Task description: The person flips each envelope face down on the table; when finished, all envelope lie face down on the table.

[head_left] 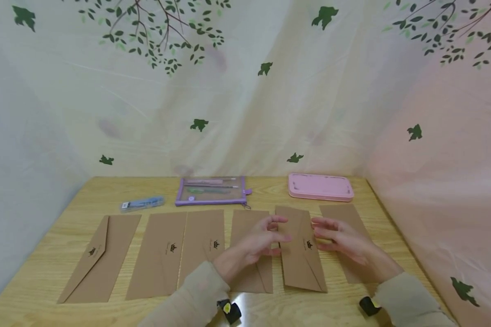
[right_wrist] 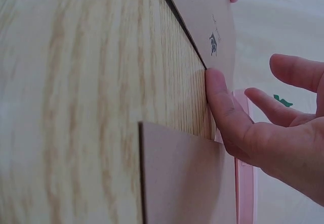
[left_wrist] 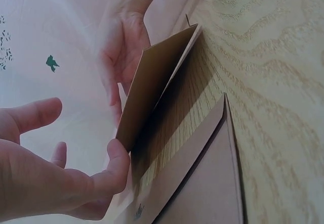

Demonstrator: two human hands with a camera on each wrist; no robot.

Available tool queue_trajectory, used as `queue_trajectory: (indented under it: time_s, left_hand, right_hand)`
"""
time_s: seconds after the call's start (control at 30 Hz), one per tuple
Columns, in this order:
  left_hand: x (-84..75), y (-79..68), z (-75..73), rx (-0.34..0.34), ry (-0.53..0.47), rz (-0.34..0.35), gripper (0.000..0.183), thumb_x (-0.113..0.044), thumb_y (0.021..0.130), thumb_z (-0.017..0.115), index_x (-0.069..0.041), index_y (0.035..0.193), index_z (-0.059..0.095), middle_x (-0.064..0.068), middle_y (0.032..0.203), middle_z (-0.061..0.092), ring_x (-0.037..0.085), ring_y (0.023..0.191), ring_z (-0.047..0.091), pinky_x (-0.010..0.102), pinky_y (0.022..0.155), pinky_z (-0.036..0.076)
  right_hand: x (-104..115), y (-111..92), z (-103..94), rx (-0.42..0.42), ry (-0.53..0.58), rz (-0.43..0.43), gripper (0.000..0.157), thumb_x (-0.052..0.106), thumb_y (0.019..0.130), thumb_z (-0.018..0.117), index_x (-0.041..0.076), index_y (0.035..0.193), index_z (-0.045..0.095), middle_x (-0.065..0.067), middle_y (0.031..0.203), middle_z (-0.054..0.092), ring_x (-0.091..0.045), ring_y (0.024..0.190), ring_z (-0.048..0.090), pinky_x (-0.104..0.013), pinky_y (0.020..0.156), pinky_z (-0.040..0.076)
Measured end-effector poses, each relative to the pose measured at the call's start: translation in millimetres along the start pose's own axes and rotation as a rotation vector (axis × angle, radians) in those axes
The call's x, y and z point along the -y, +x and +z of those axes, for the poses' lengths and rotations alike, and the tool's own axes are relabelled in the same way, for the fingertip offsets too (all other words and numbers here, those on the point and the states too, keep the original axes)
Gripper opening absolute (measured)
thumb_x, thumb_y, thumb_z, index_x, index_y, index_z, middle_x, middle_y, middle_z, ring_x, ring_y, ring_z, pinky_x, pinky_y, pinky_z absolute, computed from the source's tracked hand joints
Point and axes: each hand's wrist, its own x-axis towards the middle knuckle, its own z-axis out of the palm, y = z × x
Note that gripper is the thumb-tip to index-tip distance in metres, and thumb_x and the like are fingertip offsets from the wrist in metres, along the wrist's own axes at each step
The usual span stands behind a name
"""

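A brown kraft envelope (head_left: pixel 296 263) with a small black crown print lies between my two hands. In the left wrist view, one side of this envelope (left_wrist: pixel 152 77) is lifted off the table, with a gap beneath. My left hand (head_left: pixel 254 240) is at its left edge, a fingertip touching it and the other fingers loosely bent. On the opposite side my right hand (head_left: pixel 345 240) has relaxed, spread fingers, and a fingertip meets the envelope's edge in the right wrist view. Another envelope (head_left: pixel 251 277) lies partly hidden under my left forearm and hand.
More brown envelopes lie in a row: one at far left (head_left: pixel 116 259), a pair (head_left: pixel 155 259) beside it, and one at right (head_left: pixel 343 213). Behind them are a clear blue-toned case (head_left: pixel 143 203), a purple-edged mesh pencil pouch (head_left: pixel 180 195) and a pink tin (head_left: pixel 321 186).
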Motion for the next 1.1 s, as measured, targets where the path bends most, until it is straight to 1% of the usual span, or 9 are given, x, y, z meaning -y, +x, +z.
queue_trajectory:
  time_s: [0.2,0.37,0.53,0.67,0.77,0.87,0.97,1.1]
  left_hand:
    - [0.1,-0.5,-0.5,0.012,-0.005,0.011,0.058,-0.006,0.087,0.076,-0.005,0.141,0.052,0.021,0.155,0.031,0.032,0.120,0.053,0.051,0.095,0.053]
    - [0.5,-1.3,0.2,0.018,-0.021,0.016,0.058,-0.005,0.088,0.075,-0.004,0.141,0.051,0.021,0.153,0.032,0.031,0.119,0.054,0.053,0.097,0.052]
    - [-1.5,-3.3,1.3,0.008,-0.021,0.019,0.060,-0.005,0.088,0.075,-0.004,0.142,0.049,0.020,0.153,0.033,0.031,0.115,0.057,0.049,0.095,0.054]
    - [-4.2,-3.6,0.8,0.007,-0.037,0.026,0.061,-0.001,0.087,0.074,-0.004,0.143,0.048,0.020,0.154,0.033,0.030,0.111,0.059,0.046,0.093,0.055]
    - [-5.6,-2.1,-0.7,0.018,-0.074,0.030,0.061,0.003,0.088,0.072,-0.004,0.143,0.047,0.018,0.153,0.036,0.030,0.110,0.061,0.047,0.094,0.054]
    - [-6.2,-0.6,-2.3,0.029,-0.104,0.036,0.060,0.004,0.089,0.069,-0.005,0.143,0.047,0.016,0.148,0.042,0.030,0.112,0.060,0.050,0.096,0.053]
    - [-6.5,1.4,-2.7,0.039,-0.128,0.039,0.055,0.002,0.092,0.066,-0.006,0.143,0.047,0.016,0.141,0.048,0.031,0.114,0.058,0.053,0.097,0.053]
    - [-6.3,4.1,-2.0,0.050,-0.140,0.049,0.050,-0.001,0.096,0.062,-0.007,0.143,0.048,0.015,0.134,0.054,0.030,0.114,0.057,0.054,0.097,0.052]
  right_hand:
    - [2,-2,0.1,0.008,0.004,-0.003,0.071,0.020,0.106,0.057,-0.013,0.155,0.018,-0.035,0.158,0.022,-0.036,0.135,0.044,-0.046,0.103,0.050]
    - [4,-3,1.1,0.004,0.013,0.004,0.070,0.020,0.106,0.056,-0.012,0.155,0.018,-0.034,0.159,0.023,-0.035,0.135,0.044,-0.046,0.103,0.050]
    - [6,-6,3.7,0.004,0.034,0.008,0.071,0.020,0.106,0.056,-0.011,0.156,0.016,-0.034,0.159,0.020,-0.039,0.139,0.038,-0.046,0.105,0.048]
    - [6,-10,6.5,0.029,0.042,0.003,0.073,0.020,0.107,0.054,-0.010,0.157,0.011,-0.036,0.159,0.016,-0.044,0.142,0.033,-0.047,0.108,0.045]
    - [7,-12,8.0,0.047,0.060,-0.003,0.074,0.020,0.107,0.054,-0.010,0.157,0.008,-0.037,0.159,0.015,-0.046,0.143,0.031,-0.049,0.109,0.043]
    - [8,-14,9.2,0.067,0.088,-0.016,0.074,0.020,0.107,0.052,-0.009,0.158,0.005,-0.038,0.159,0.014,-0.046,0.143,0.030,-0.050,0.111,0.041]
    - [9,-14,10.6,0.088,0.112,-0.027,0.074,0.020,0.109,0.049,-0.009,0.158,0.002,-0.038,0.159,0.013,-0.046,0.145,0.026,-0.052,0.112,0.039]
    - [10,-15,13.2,0.095,0.128,-0.027,0.073,0.020,0.109,0.049,-0.008,0.158,0.002,-0.037,0.160,0.013,-0.047,0.146,0.023,-0.053,0.113,0.037]
